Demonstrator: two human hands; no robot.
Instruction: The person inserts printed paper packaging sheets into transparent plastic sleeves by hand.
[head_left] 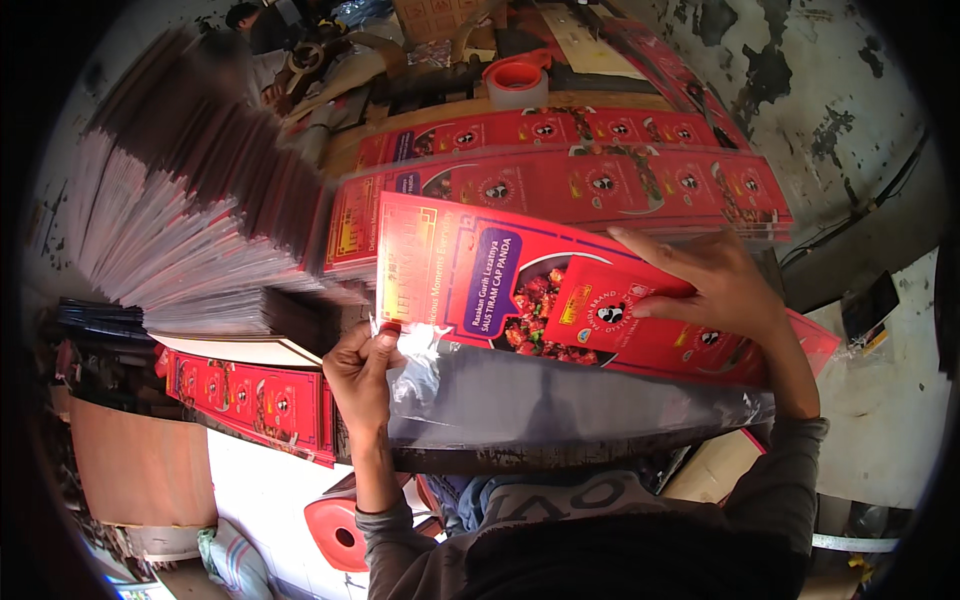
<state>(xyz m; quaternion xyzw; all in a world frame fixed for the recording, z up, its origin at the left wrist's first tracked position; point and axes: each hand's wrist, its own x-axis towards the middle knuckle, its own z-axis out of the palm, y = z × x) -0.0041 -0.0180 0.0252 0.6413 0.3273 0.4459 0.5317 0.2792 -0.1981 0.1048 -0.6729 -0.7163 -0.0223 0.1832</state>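
Note:
A long red printed cardboard sheet (570, 300) with food pictures and a purple panel lies tilted in front of me. At its lower left corner, my left hand (362, 370) is closed in a pinch, beside crinkled clear plastic (418, 365). My right hand (715, 285) lies across the right part of the sheet, with the fingers stretched out and the thumb apart from them. Under the sheet, a glossy dark grey surface (550, 405) shows along the table's near side.
A tall fanned stack of plastic-covered sheets (190, 220) stands at the left. More red sheets (560, 185) lie behind the held one, and others (250, 400) at the lower left. Farther back are a tape roll (517, 80) and a person (265, 30). A red stool (335, 532) stands below.

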